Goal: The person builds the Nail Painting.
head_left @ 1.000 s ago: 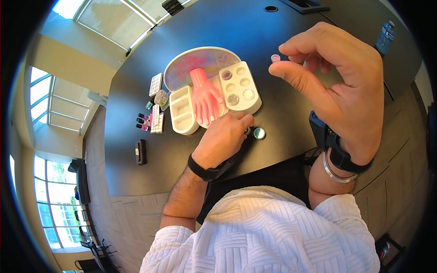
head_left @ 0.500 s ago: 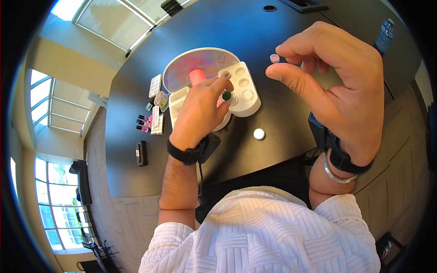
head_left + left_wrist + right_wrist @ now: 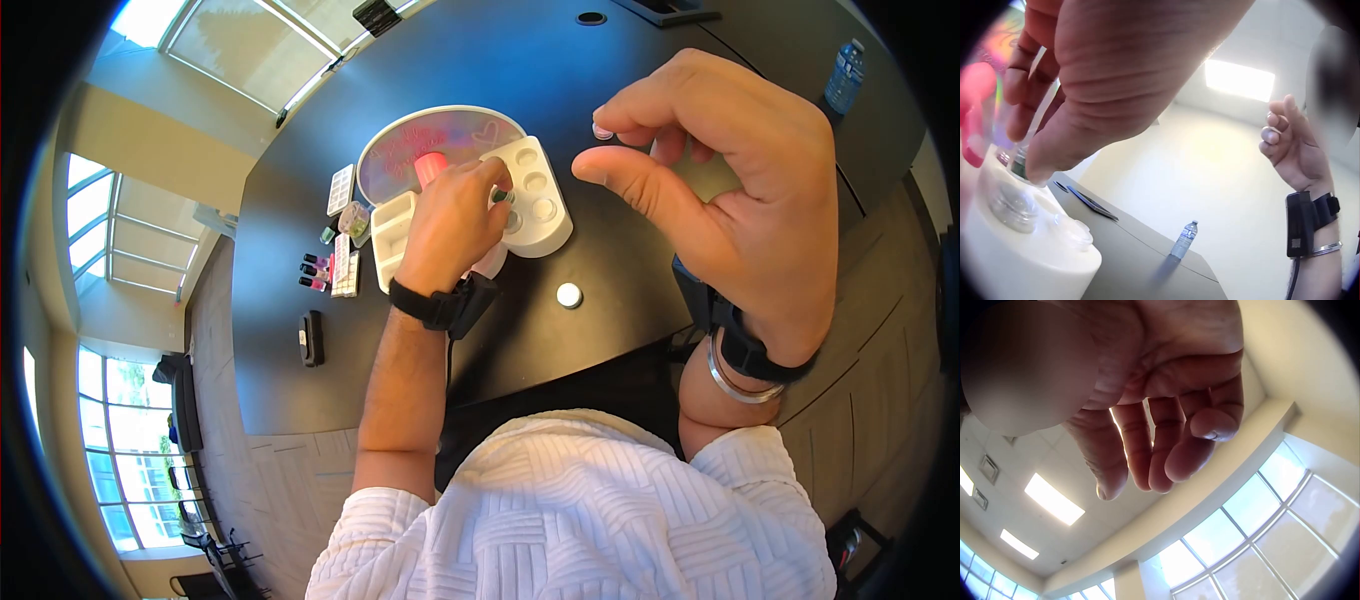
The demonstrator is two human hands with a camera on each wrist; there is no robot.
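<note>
Left hand (image 3: 450, 225) pinches 1 small green pot (image 3: 1019, 164) at the white case's (image 3: 550, 232) 3 o'clock side! Right hand (image 3: 745, 180), raised, empty, thumb and fingers curved well apart. White-topped jar (image 3: 569, 295) sits at the case's 5 o'clock, on the table (image 3: 630, 300).

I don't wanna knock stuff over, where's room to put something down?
Beyond the white plastic box, up to the round black grommet; right of the small white round pot. Crowded: left of the box, among pink polish bottles.
</note>
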